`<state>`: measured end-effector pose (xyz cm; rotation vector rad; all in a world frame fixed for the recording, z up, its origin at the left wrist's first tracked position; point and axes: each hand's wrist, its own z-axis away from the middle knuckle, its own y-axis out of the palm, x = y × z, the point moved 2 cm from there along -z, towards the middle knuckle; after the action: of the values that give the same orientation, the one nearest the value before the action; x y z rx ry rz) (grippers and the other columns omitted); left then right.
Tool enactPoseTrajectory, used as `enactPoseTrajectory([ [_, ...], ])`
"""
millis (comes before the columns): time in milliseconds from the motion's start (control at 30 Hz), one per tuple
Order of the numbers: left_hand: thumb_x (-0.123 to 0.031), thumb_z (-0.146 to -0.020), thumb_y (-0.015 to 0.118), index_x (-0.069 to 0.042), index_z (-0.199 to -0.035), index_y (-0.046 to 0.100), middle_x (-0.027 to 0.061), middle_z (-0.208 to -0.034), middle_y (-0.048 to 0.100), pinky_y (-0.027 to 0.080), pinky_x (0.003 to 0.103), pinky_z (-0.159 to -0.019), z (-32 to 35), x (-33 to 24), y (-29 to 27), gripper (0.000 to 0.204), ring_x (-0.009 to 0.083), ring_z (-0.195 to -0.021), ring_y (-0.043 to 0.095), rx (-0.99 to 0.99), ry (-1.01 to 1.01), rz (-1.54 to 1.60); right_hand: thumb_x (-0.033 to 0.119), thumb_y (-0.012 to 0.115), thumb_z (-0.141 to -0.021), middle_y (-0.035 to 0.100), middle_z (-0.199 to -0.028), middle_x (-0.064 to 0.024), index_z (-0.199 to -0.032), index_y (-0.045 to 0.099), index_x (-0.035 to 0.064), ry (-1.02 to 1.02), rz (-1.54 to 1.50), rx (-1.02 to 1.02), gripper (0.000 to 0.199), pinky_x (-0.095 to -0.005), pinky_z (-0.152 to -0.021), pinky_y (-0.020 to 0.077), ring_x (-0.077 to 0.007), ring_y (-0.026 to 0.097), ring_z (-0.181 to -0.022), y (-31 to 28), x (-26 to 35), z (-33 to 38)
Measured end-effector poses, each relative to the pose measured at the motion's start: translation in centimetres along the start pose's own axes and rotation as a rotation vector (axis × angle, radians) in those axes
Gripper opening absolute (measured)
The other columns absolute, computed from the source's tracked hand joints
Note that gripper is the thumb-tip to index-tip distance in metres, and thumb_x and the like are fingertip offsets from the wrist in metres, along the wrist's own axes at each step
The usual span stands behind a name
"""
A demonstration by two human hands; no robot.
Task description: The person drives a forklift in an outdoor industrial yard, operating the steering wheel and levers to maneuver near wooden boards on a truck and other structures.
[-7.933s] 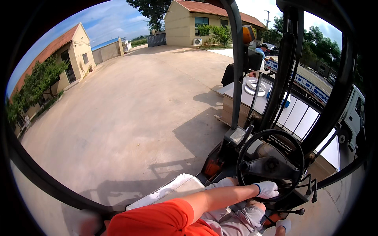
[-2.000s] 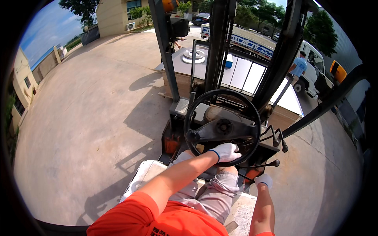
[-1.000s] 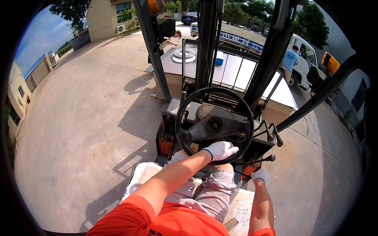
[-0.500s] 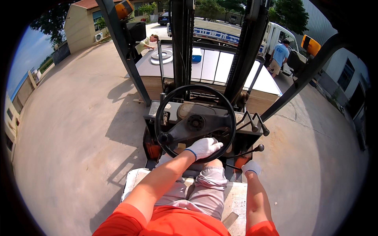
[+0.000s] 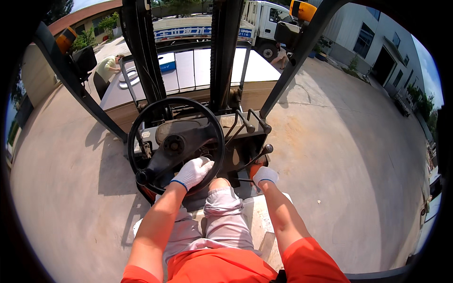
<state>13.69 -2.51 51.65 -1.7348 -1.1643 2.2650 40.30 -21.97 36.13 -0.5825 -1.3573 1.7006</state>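
Note:
My left hand, in a white knitted glove with a blue cuff, is closed over the lower rim of the black steering wheel. The wheel's spinner knob stands to the left of this hand, apart from it. My right hand, gloved alike, is low beside the seat, its fingers curled. A thin dark bar runs toward it; what it grips is hidden. Just above it rises a lever with a black knob. Two more bent levers stand on the dash, untouched.
Beyond the forklift mast lies a wide stack of pale boards, bearing a blue box and white rings. A person bends over its left end. A white truck stands behind; another person's arm shows beside it.
The view has swung right, so the wheel, mast and boards sit further left. The person by the truck is now mostly hidden behind the mirror and post. Both hands keep their places.

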Motion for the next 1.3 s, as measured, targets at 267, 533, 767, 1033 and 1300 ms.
enactPoseTrajectory([
  [267, -0.036, -0.115, 0.056, 0.001, -0.121, 0.074, 0.0134, -0.096, 0.076, 0.054, 0.036, -0.085, -0.2, 0.7, 0.1, 0.042, 0.0233, -0.089, 0.069, -0.032, 0.05, -0.021, 0.032, 0.08, -0.084, 0.082, -0.114, -0.0164, -0.111, 0.086, 0.0232, -0.013, 0.0, -0.01, 0.029, -0.0509, -0.086, 0.0632, -0.0389, 0.079, -0.106, 0.4, 0.2, -0.2],
  [533, -0.035, -0.115, 0.054, 0.0, -0.119, 0.074, 0.0118, -0.093, 0.074, 0.053, 0.035, -0.082, -0.3, 0.7, 0.3, 0.041, 0.0212, -0.086, 0.067, -0.039, 0.089, -0.012, 0.033, 0.079, -0.085, 0.082, -0.113, -0.017, -0.109, 0.087, 0.0199, 0.021, -0.01, -0.017, 0.029, -0.0494, -0.087, 0.0633, -0.0392, 0.079, -0.105, 0.2, 0.2, -0.1],
  [767, -0.038, -0.114, 0.059, 0.003, -0.124, 0.073, 0.0167, -0.103, 0.077, 0.054, 0.037, -0.09, 0.1, -0.7, 0.1, 0.044, 0.0254, -0.096, 0.071, -0.027, 0.131, 0.032, 0.034, 0.075, -0.086, 0.082, -0.113, -0.0177, -0.109, 0.086, 0.0114, 0.026, -0.029, 0.001, 0.034, -0.0485, -0.09, 0.0627, -0.039, 0.079, -0.108, 0.3, -0.6, -0.4],
  [1033, -0.038, -0.111, 0.061, -0.001, -0.131, 0.074, 0.0235, -0.122, 0.077, 0.053, 0.043, -0.103, 0.5, 0.2, -0.4, 0.044, 0.0399, -0.118, 0.072, -0.025, 0.058, -0.031, 0.026, 0.071, -0.088, 0.08, -0.117, -0.0227, -0.11, 0.086, 0.0081, 0.045, -0.027, 0.041, 0.032, -0.0488, -0.093, 0.0622, -0.0421, 0.077, -0.111, -2.8, 1.6, 2.6],
  [1300, -0.039, -0.11, 0.061, -0.002, -0.119, 0.076, 0.0251, -0.111, 0.077, 0.053, 0.046, -0.096, 0.6, -0.5, -0.4, 0.042, 0.0433, -0.109, 0.071, -0.037, 0.084, -0.017, 0.026, 0.071, -0.086, 0.08, -0.114, -0.0237, -0.107, 0.086, 0.0065, 0.052, 0.008, 0.011, 0.031, -0.0475, -0.092, 0.0623, -0.042, 0.077, -0.11, -2.8, 1.5, 2.6],
])
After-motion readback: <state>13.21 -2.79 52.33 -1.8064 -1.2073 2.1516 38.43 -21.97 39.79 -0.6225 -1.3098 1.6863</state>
